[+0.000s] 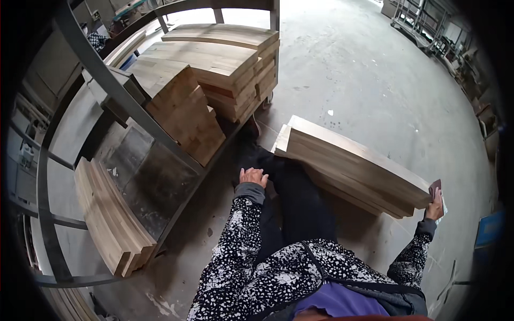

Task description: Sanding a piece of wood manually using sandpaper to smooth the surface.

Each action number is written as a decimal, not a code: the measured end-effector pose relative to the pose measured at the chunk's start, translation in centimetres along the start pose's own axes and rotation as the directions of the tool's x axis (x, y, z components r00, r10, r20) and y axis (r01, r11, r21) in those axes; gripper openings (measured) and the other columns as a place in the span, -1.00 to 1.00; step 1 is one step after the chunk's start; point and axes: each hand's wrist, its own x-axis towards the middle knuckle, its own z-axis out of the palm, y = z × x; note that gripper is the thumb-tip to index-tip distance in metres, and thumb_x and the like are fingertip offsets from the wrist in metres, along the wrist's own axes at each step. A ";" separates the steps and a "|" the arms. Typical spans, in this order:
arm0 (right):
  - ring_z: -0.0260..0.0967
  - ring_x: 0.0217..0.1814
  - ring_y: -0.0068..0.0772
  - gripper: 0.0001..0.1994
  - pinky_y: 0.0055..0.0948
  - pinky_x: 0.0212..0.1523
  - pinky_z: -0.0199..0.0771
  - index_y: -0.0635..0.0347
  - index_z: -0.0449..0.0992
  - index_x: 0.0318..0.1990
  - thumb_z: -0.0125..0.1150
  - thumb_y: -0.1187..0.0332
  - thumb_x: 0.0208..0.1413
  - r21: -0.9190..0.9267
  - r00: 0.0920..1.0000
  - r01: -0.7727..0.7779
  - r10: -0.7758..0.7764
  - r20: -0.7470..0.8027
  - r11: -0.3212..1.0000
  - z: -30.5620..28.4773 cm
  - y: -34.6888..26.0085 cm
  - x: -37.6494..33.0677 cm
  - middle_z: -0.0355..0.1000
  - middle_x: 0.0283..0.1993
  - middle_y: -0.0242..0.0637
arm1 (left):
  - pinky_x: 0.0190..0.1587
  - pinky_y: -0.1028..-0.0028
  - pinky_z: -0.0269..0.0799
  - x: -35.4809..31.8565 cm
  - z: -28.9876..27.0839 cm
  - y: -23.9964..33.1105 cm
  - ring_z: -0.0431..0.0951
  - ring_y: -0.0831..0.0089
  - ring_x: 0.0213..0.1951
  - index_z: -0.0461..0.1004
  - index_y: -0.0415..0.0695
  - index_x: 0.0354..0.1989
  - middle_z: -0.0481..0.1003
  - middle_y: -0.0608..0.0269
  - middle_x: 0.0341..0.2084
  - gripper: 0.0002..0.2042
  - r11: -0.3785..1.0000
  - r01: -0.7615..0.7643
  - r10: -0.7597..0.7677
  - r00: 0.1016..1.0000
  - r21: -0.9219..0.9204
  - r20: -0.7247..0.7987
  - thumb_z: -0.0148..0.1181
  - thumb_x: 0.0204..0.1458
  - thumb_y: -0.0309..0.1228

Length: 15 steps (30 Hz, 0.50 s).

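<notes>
My left hand [253, 176] rests, fingers curled, on my dark-trousered left leg [292, 198], holding nothing that I can see. My right hand [435, 204] reaches out to the near end of a stack of long wooden boards [348, 160] lying on the concrete floor beside my legs. It presses a small brown sanding sheet [435, 188] against the end of the stack. My sleeves are black and white patterned.
A metal cart frame [115, 91] on my left carries stacks of short wooden boards [214, 59] and blocks [184, 115], with more planks [110, 216] on its lower shelf. Bare concrete floor [375, 75] stretches ahead; metal racks [423, 27] stand far right.
</notes>
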 end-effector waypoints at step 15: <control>0.06 0.15 -0.07 -0.57 -0.21 0.15 -0.02 0.21 0.26 0.00 -0.18 0.57 -0.14 0.485 0.649 0.722 -0.726 -0.226 0.494 0.9 -49.1 -2.2 0.19 0.07 -0.10 | 0.13 0.10 -0.10 -0.8 -1.4 1.5 0.25 0.28 0.00 0.49 -0.06 -0.35 0.45 0.30 -0.31 -0.75 0.987 -0.083 0.070 0.993 0.138 0.098 0.06 -0.14 -0.20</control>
